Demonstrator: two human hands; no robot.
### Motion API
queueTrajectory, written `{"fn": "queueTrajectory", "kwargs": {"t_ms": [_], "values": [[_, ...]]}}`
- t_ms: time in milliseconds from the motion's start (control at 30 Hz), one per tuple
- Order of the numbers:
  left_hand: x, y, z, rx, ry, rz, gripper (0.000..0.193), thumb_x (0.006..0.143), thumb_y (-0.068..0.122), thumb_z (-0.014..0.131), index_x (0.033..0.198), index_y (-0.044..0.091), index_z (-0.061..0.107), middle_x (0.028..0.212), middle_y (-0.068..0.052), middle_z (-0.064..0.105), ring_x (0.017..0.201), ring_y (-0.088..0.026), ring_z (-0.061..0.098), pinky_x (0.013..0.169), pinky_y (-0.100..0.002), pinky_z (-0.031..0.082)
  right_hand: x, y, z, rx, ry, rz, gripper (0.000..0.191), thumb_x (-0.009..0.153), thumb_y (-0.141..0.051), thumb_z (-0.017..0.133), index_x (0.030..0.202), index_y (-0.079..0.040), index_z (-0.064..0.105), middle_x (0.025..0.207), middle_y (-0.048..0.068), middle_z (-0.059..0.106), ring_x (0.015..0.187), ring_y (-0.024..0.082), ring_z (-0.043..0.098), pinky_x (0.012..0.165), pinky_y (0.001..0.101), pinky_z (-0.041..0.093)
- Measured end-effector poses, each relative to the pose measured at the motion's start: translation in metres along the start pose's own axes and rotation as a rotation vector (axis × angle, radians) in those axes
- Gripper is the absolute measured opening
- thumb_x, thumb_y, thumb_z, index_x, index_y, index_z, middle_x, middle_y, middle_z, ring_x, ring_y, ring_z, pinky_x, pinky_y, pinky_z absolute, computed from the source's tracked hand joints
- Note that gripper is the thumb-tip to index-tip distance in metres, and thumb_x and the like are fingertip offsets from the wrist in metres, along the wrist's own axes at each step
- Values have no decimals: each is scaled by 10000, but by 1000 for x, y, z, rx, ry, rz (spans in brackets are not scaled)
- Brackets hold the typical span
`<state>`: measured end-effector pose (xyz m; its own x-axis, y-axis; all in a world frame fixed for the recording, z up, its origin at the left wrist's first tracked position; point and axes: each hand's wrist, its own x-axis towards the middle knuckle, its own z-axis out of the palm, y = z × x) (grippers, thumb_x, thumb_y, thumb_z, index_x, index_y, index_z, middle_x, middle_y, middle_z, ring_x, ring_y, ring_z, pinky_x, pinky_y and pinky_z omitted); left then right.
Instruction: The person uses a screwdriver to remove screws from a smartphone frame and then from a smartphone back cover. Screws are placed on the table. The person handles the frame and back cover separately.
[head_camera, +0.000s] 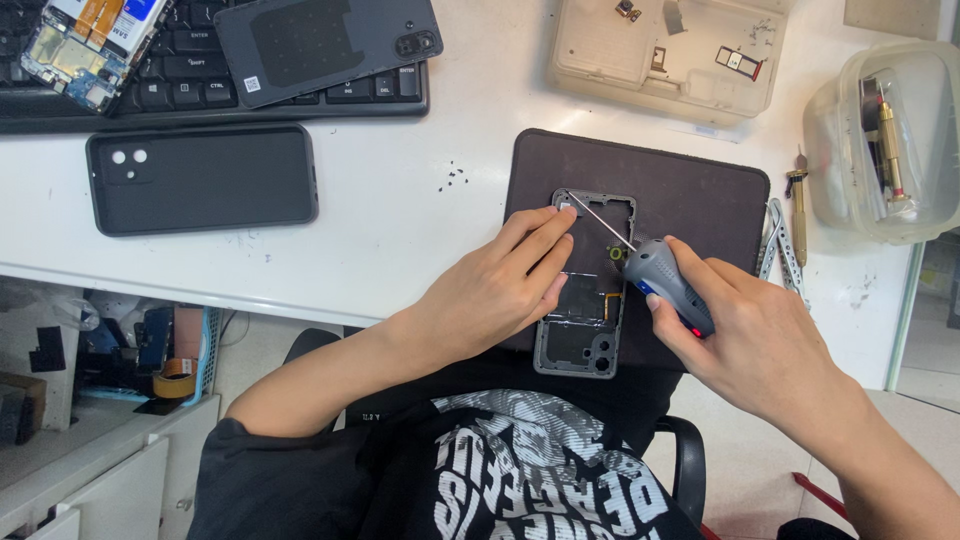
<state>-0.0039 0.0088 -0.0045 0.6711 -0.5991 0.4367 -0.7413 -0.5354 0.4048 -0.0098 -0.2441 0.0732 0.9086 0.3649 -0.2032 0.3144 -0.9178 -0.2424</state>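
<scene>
1. Wrapped around the grey electric screwdriver (668, 287), the right hand (760, 350) grips its body, the thin bit slanting to the top end of the phone frame (586, 285).
2. Left hand (500, 290) lies on the frame's left edge, fingers pressed together, fingertips (562, 212) touching its top corner by the bit's tip.
3. That frame lies lengthwise on the dark mat (690, 195), which overhangs the worktop's front edge.
4. Loose screws (452, 178) sit just left of the mat; bare worktop (400, 250) separates them from the black phone case (200, 180).
</scene>
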Motion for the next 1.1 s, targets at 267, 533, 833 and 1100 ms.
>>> {"fn": "queueTrajectory", "kwargs": {"t_ms": [267,533,833,1100], "values": [[0,1,0,2,5,0,366,950,141,694,1189,-134,651,1362,-250,581,1292,-329,533,1085,-367,500,2,0,-1,-1,-18,11,601,845,-303,695,1354,2,601,856,193,719,598,341,692,560,428,563],[0,0,-1,3,-8,-3,367,949,138,687,1194,-133,651,1370,-247,576,1296,-328,529,1081,-363,503,3,1,-2,18,-16,3,594,844,-303,697,1342,8,608,878,205,723,584,343,694,558,425,567],[0,0,0,0,-10,-2,366,952,138,684,1191,-137,651,1369,-251,578,1291,-330,530,1079,-365,503,2,1,-2,19,-5,-9,586,845,-308,692,1333,8,616,907,213,729,606,364,695,567,431,568],[0,-1,2,23,5,15,361,959,142,685,1189,-135,658,1363,-254,586,1292,-331,535,1091,-373,498,3,1,0,19,-2,2,596,851,-321,688,1348,1,616,936,222,736,649,362,711,591,428,576]]}}
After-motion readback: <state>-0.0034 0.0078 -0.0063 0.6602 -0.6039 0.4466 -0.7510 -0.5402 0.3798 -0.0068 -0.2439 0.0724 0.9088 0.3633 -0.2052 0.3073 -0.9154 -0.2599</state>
